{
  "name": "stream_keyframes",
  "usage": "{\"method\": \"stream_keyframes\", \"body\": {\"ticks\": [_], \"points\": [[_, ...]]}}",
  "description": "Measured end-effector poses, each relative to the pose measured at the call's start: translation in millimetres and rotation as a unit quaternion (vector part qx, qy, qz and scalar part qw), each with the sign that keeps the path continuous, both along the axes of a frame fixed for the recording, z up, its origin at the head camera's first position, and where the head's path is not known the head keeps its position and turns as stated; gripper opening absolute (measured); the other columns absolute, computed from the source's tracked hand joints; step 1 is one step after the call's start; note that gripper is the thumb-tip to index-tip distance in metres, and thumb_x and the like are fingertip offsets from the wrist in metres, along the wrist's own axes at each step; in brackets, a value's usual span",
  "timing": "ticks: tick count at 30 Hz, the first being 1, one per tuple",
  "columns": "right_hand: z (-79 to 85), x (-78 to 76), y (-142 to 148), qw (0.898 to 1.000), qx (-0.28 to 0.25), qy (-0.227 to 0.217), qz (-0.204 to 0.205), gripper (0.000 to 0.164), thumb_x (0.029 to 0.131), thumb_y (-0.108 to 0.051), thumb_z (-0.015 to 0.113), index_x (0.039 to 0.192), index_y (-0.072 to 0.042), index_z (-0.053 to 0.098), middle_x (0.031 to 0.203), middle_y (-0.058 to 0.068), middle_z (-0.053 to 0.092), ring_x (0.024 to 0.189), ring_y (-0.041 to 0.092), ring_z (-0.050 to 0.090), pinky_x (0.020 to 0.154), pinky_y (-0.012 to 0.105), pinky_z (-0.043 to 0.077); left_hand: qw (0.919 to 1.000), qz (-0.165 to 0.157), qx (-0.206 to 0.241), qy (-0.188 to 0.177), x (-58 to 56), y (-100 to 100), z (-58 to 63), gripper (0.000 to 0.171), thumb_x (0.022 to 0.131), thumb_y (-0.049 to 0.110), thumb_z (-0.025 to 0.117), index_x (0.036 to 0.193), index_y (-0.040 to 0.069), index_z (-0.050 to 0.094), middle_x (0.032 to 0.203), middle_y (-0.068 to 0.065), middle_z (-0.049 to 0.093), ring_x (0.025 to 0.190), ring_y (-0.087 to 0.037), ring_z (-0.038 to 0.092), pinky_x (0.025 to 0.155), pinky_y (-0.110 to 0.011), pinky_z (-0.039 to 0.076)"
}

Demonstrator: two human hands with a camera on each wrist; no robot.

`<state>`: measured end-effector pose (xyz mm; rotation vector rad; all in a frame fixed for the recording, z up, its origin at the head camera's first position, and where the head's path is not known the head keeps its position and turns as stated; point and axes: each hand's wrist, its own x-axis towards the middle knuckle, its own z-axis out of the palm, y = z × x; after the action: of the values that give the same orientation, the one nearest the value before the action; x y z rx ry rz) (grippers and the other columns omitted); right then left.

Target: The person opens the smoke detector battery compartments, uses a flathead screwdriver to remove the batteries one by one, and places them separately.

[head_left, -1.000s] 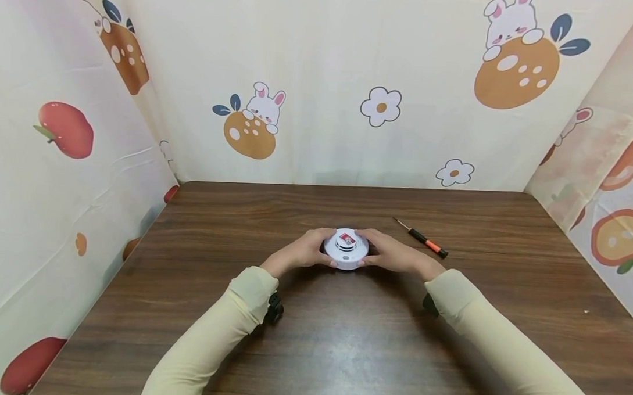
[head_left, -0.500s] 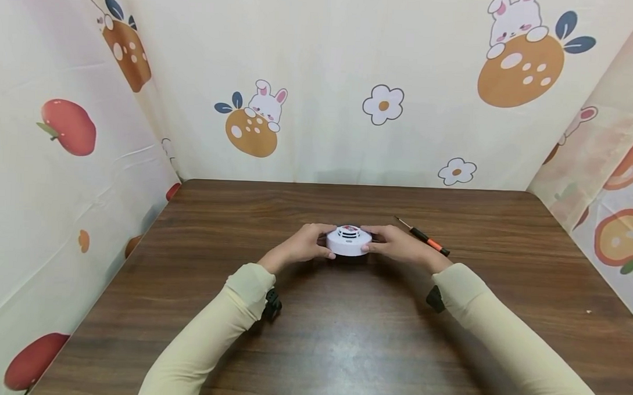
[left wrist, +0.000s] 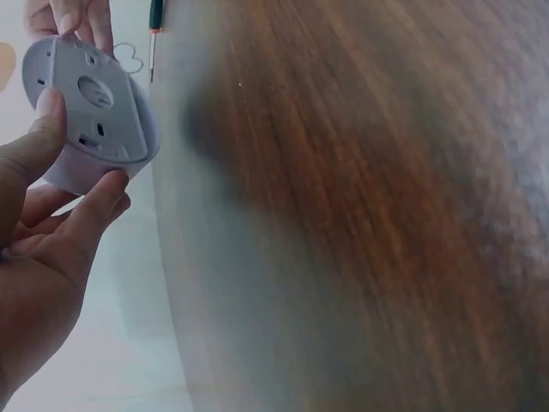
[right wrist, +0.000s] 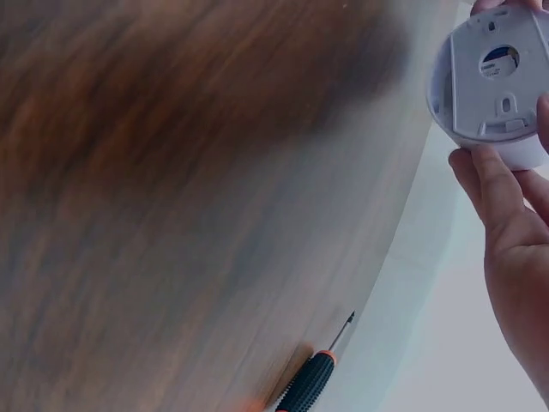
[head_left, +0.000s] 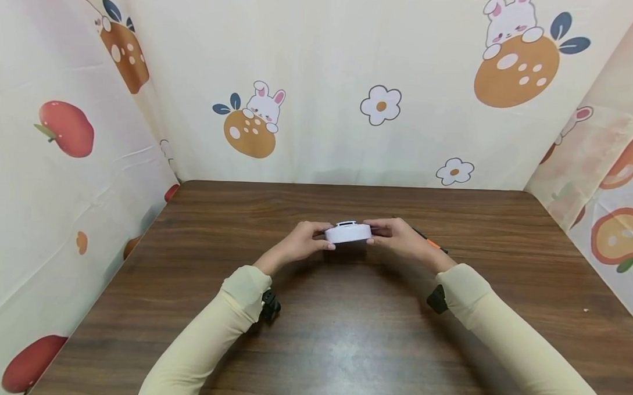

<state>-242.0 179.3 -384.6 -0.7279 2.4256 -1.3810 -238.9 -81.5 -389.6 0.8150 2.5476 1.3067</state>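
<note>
A round white smoke detector (head_left: 348, 233) is held between both hands above the table, tipped so its side wall faces the head camera. My left hand (head_left: 303, 240) grips its left edge, thumb toward the near side. The opposite edge is held by my right hand (head_left: 399, 238). In the left wrist view the flat underside of the smoke detector (left wrist: 90, 103) shows, with slots and a round central hole. Through that hole, in the right wrist view, a printed label shows inside the smoke detector (right wrist: 493, 86).
A screwdriver (right wrist: 309, 382) with a black and orange handle lies on the wooden table (head_left: 311, 337), just beyond my right hand and partly hidden by it in the head view. Behind the table hangs a patterned curtain (head_left: 320, 104).
Both hands have lifted the smoke detector and tilted it, so its vented top with the red label has turned away from the head view and the side wall faces it.
</note>
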Motion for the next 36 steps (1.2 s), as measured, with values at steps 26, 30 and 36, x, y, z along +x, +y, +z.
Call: {"method": "stream_keyframes", "body": {"ticks": [26,30,36], "points": [[10.2,-2.8,-2,0.990,-0.060,-0.102,-0.082,0.039,0.094,-0.012,0.061,0.122,0.014,0.056,0.113,0.026,0.062,0.092,0.020,0.065,0.091,0.048,0.050,0.9898,0.093,0.106,0.019,4.0,1,5.6,0.029,0.089,-0.003,0.063,0.117,-0.010,0.062,0.110,-0.021,0.066,0.095,-0.027,0.066,0.080,-0.033,0.058],[10.2,-4.1,-2,0.982,-0.096,-0.142,-0.085,0.040,0.095,-0.013,0.058,0.122,0.017,0.054,0.111,0.026,0.062,0.091,0.022,0.065,0.094,0.051,0.047,0.9860,0.097,0.135,-0.007,2.7,3,5.1,0.027,0.090,-0.005,0.061,0.116,-0.013,0.061,0.107,-0.025,0.065,0.089,-0.028,0.066,0.080,-0.043,0.057],[10.9,-4.8,-5,0.978,-0.100,-0.158,-0.087,0.039,0.097,-0.012,0.055,0.122,0.019,0.052,0.103,0.022,0.064,0.086,0.022,0.066,0.091,0.052,0.049,0.9825,0.123,0.134,-0.039,2.3,6,7.2,0.025,0.093,-0.001,0.059,0.115,-0.011,0.062,0.101,-0.024,0.067,0.080,-0.025,0.067,0.076,-0.043,0.058]]}}
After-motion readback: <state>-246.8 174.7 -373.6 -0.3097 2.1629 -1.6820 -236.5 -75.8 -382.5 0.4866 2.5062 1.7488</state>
